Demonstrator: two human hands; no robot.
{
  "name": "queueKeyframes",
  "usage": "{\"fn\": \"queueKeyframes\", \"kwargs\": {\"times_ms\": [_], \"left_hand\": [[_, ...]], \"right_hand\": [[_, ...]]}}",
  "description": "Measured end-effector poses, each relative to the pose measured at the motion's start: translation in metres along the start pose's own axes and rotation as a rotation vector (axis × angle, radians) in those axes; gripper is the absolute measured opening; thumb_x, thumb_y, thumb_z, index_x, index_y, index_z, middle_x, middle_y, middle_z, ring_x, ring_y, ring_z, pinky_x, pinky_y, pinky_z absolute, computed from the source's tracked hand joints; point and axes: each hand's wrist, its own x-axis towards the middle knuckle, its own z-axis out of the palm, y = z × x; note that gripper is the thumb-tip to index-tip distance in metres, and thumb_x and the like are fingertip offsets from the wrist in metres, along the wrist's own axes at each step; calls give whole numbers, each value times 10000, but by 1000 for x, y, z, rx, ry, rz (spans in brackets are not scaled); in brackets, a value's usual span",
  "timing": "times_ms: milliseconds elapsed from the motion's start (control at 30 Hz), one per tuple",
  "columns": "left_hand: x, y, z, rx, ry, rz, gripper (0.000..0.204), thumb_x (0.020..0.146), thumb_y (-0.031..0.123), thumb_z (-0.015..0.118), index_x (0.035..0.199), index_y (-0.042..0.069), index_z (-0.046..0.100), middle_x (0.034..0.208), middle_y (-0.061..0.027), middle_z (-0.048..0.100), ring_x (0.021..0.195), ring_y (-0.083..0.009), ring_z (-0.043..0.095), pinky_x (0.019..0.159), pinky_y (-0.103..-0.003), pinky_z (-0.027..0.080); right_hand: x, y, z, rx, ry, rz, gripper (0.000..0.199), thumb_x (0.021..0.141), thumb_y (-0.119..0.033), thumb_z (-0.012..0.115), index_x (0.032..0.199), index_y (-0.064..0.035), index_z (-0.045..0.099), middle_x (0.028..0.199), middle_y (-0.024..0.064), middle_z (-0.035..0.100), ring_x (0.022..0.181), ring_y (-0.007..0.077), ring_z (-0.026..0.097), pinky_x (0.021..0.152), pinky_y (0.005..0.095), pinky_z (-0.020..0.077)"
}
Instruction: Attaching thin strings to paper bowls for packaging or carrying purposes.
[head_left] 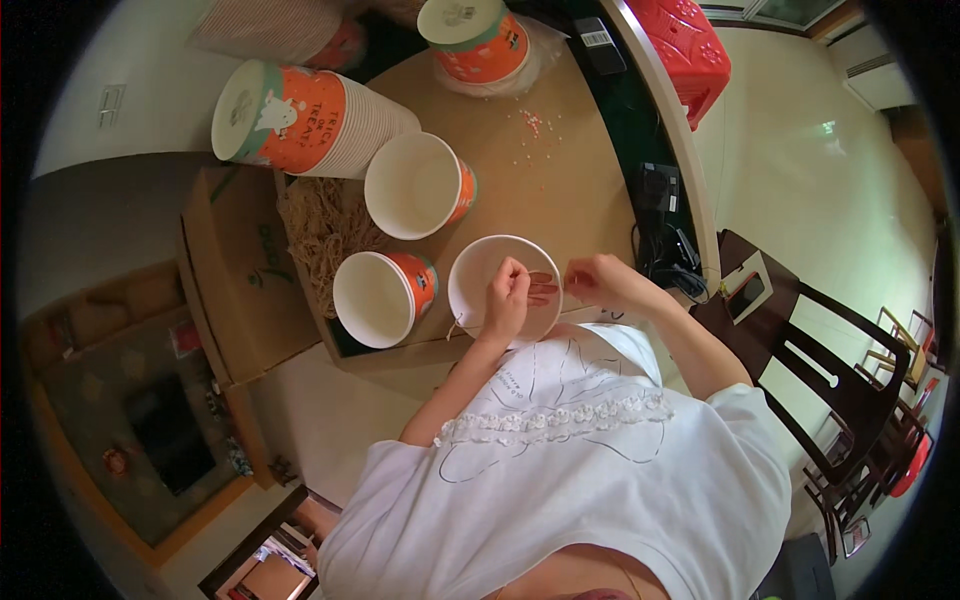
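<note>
A white-lined paper bucket [480, 262] stands on the brown tabletop close against my body, its mouth facing up. My left hand [508, 300] is over its opening, with thumb and forefinger curled together and other fingers reaching inside. Just outside the bucket's right rim, my right hand [597, 282] has its fingertips pinched together. Anything held in either hand is too small or hidden to make out. A short piece of twine [457, 325] hangs at the bucket's left rim. To the left are two orange paper buckets, one nearer [375, 300] and one farther [415, 187].
A tall stack of orange paper buckets [310, 120] lies at the back left. Tan twine [325, 225] is heaped beside a cardboard box [240, 270]. Small pink and white beads [532, 123] are scattered near another bucket [480, 50]. Black cables [672, 265] and a red stool [680, 50] are at right.
</note>
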Motion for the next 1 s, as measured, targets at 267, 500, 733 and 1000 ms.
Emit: {"fn": "queueKeyframes", "kwargs": {"times_ms": [267, 500, 733, 1000], "left_hand": [[2, -7, -12, -345, -6, -328, 68, 902, 76, 368, 873, 76, 429, 756, -147, 641, 598, -154, 630, 468, -244, 483], [7, -7, -11, -200, -108, -116, 77, 921, 152, 431, 889, 86, 455, 612, -26, 523, 486, -67, 450, 431, -212, 349], [8, -36, -11, 128, 20, 325, 87, 870, 101, 572, 885, 34, 520, 664, -17, 562, 620, -61, 529, 534, -207, 408], [1, -32, 4, 182, -7, 195, 122, 860, 139, 591, 886, 23, 620, 724, -104, 611, 636, -109, 555, 569, -279, 441]], "right_hand": [[-8, -55, -13, -162, -209, -238, 257, 803, -49, 582, 1058, -63, 613, 826, 138, 661, 704, 266, 638, 664, 319, 499], [47, -29, 14, -517, 43, -264, 119, 761, -182, 603, 781, -70, 634, 857, 108, 589, 769, 306, 595, 660, 394, 495], [52, -23, 9, -72, 61, -231, 90, 766, -86, 632, 838, -32, 641, 781, 122, 595, 717, 271, 600, 642, 332, 483], [47, -34, 4, 52, 4, -165, 82, 774, -53, 626, 841, -6, 633, 740, 105, 634, 674, 177, 621, 627, 282, 491]]}}
